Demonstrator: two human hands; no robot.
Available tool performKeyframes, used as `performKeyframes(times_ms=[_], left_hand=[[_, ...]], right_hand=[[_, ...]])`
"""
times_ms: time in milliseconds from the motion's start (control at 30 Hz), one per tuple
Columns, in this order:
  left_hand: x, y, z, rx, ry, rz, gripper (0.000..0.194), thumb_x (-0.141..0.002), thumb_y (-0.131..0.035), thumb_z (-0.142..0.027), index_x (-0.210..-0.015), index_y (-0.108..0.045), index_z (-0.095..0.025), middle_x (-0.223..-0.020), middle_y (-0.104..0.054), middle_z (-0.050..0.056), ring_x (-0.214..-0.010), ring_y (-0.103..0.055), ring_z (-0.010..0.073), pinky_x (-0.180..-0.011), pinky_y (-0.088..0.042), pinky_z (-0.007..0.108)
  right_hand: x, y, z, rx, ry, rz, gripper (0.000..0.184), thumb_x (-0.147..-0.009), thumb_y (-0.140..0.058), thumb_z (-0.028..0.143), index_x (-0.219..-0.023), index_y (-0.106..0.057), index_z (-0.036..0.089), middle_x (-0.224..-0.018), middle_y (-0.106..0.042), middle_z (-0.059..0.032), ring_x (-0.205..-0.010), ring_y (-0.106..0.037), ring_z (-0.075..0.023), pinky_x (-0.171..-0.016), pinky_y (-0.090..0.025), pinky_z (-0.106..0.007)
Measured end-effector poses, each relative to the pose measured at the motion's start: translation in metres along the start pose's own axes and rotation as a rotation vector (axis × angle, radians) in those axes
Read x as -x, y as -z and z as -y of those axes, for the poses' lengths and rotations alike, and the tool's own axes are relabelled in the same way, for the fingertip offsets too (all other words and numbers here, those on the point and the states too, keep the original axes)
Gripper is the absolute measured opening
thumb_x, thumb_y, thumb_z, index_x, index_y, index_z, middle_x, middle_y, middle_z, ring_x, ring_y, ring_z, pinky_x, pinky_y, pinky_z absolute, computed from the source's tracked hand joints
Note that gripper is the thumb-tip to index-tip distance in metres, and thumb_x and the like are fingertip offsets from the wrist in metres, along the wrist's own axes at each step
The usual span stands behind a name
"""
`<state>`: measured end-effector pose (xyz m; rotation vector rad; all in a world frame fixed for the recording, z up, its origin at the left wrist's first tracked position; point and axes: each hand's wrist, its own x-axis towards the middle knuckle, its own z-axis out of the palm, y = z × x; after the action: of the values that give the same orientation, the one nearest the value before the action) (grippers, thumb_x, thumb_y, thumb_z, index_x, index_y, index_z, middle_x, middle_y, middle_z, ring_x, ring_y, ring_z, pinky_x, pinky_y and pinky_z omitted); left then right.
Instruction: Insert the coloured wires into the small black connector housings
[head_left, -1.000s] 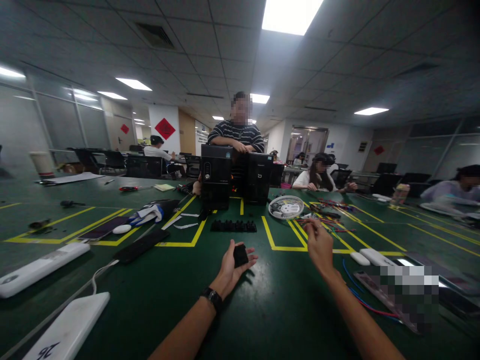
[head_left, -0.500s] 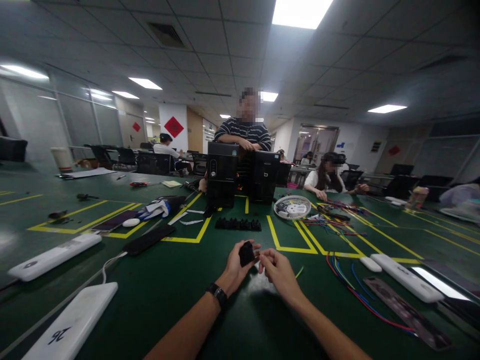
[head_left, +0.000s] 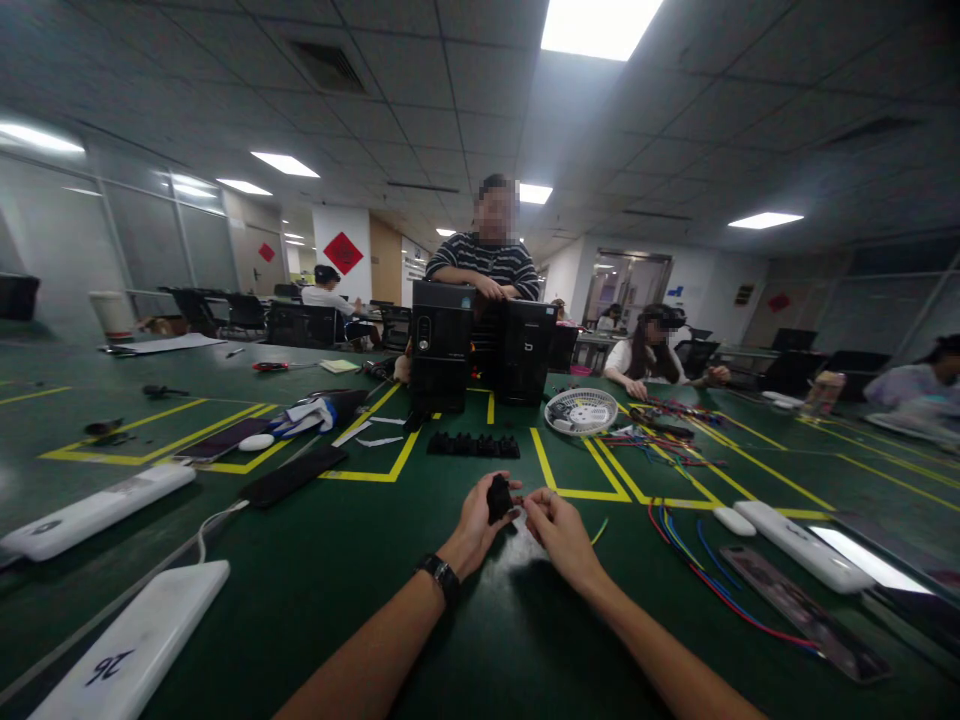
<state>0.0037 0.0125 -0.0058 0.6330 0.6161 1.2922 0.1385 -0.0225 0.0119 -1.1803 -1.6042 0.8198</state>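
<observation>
Above the green table, my left hand (head_left: 478,515) grips a small black block-like part (head_left: 498,499), its exact kind too dark to make out. My right hand (head_left: 553,525) is pinched close beside it, the fingertips near the part's right side. Whatever lies between those fingertips is too small to name. Just beyond my hands is a black strip of several similar-looking parts (head_left: 474,445). A short yellow-green wire (head_left: 600,530) lies to the right of my right hand.
Two black computer towers (head_left: 441,345) stand ahead, with a person in a striped top (head_left: 487,265) leaning behind them. A white round basket (head_left: 580,411) sits right of centre. Coloured wires (head_left: 701,565) lie at right; white power banks (head_left: 142,640) lie at left.
Both hands stay close together at nearly the same place. The black part has turned slightly in my left hand, and the view has shifted a little.
</observation>
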Motion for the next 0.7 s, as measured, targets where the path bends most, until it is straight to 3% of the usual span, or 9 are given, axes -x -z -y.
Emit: performKeyframes(times_ms=[300,533,700], left_hand=[[-0.004,-0.006,0.003,0.047,-0.027,0.068,0.027,-0.087,-0.052,-0.037,-0.098,-0.058,-0.013,-0.104,-0.067,0.015,-0.087,-0.064,0.0190,-0.085,-0.047,0.033],[0.004,-0.006,0.001,0.054,0.012,0.112,0.021,-0.087,-0.051,-0.030,-0.102,-0.054,-0.016,-0.105,-0.065,0.014,-0.091,-0.063,0.0207,-0.079,-0.048,0.033],[0.011,-0.007,0.000,0.094,0.055,0.095,0.017,-0.088,-0.047,-0.028,-0.099,-0.052,-0.016,-0.096,-0.066,0.012,-0.082,-0.064,0.0188,-0.076,-0.048,0.032]], right_hand=[[-0.003,-0.001,-0.004,0.011,0.002,-0.010,0.031,-0.086,-0.047,0.048,-0.079,-0.053,0.019,-0.055,-0.045,0.0052,-0.046,-0.038,-0.0102,-0.044,-0.027,-0.022],[0.001,-0.001,-0.002,0.056,0.048,-0.016,0.029,-0.087,-0.046,0.045,-0.080,-0.054,0.018,-0.058,-0.049,0.0034,-0.050,-0.042,-0.0116,-0.048,-0.030,-0.022],[0.010,-0.004,0.000,0.066,0.049,-0.004,0.029,-0.089,-0.043,0.044,-0.081,-0.054,0.019,-0.058,-0.048,0.0039,-0.051,-0.043,-0.0124,-0.050,-0.032,-0.023]])
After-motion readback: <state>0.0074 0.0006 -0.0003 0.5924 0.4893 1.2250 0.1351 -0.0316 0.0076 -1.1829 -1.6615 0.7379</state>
